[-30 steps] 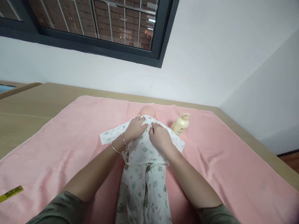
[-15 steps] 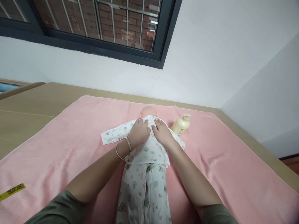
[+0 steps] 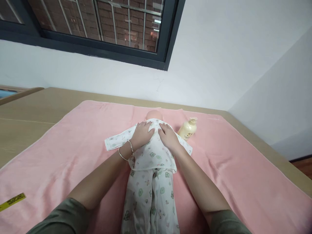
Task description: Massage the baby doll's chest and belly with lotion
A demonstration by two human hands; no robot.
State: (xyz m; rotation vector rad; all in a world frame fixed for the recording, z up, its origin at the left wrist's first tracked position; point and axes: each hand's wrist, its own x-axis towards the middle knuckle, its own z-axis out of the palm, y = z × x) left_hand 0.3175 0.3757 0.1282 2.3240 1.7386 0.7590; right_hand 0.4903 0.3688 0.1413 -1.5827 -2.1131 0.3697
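Observation:
A baby doll (image 3: 154,115) lies on a pink blanket (image 3: 92,130), its smooth head at the far end. It wears a white printed top (image 3: 153,159) and matching trousers (image 3: 162,195). My left hand (image 3: 142,134) rests flat on the upper left of the top, fingers stretched towards the head. On the upper right of the top lies my right hand (image 3: 168,136), its fingers also extended. The printed cloth shows between my two hands. A bangle (image 3: 126,151) circles my left wrist. The doll's hands and feet are hidden.
A cream pump bottle (image 3: 188,129) stands beside the doll's right-side sleeve, close to my right hand. A yellow strip with dark marks (image 3: 12,202) is at the lower left. Behind the wooden surface (image 3: 60,97) rise a white wall (image 3: 207,65) and a dark-framed window (image 3: 136,60).
My left hand has slid slightly outward to the left, with its thumb spread away from the fingers. My right hand stays nearly in place. The camera view has shifted a little.

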